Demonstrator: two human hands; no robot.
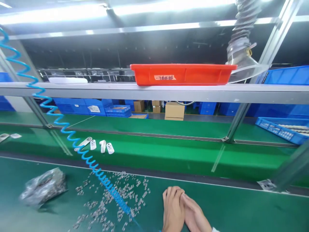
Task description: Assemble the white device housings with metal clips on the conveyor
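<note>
At the near edge of the green bench, my left hand (173, 207) and my right hand (195, 212) are pressed together, fingers closed. The left hand's back faces up, and its fingers lie against the right hand's. Whatever may be between them is hidden. To their left, many small clear or metallic pieces (103, 206) lie scattered over the bench. A blue coiled hose (96, 172) hangs diagonally across these pieces. Farther left is a clear plastic bag (43, 187) with more small pieces inside.
A red tray (182, 74) stands on the overhead shelf (116, 92), with a clear extraction hood (243, 62) at its right. White labelled parts (102, 146) lie on the green conveyor belt (169, 151). A blue crate (281, 129) sits at far right, near metal posts.
</note>
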